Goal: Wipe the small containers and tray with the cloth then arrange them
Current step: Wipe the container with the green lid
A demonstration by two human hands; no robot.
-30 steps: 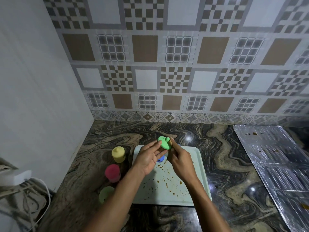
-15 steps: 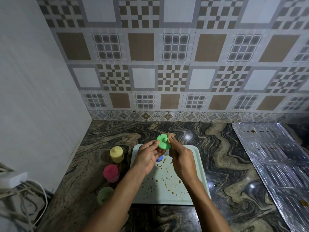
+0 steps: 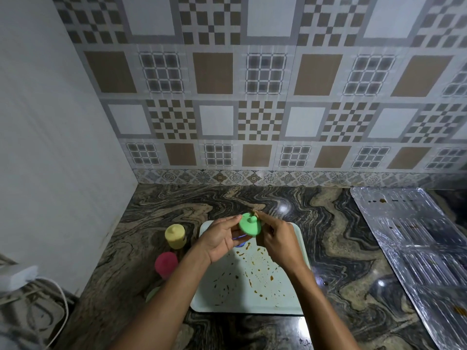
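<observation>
- At the near left I see a white plug block [image 3: 21, 275] with its cable.
- On the counter [image 3: 336, 248], just left of the tray, a yellow container [image 3: 175, 236] stands farthest. A pink container [image 3: 166, 264] is nearer, and a pale green container [image 3: 153, 294] is half hidden by the left forearm.
- The left hand [image 3: 219, 239] grips the green container [image 3: 250, 224] from the left and holds it up over the tray's far end, lid knob facing me.
- A blue piece [image 3: 240, 242] peeks out under that hand; I cannot tell what it is.
- The right hand [image 3: 278, 239] pinches the cloth [image 3: 256, 212] against the green container's right side.
- The tray [image 3: 278, 301], spotted with brown stains, lies flat under both hands.
- A foil sheet [image 3: 417, 248] lies at the right, well apart.
</observation>
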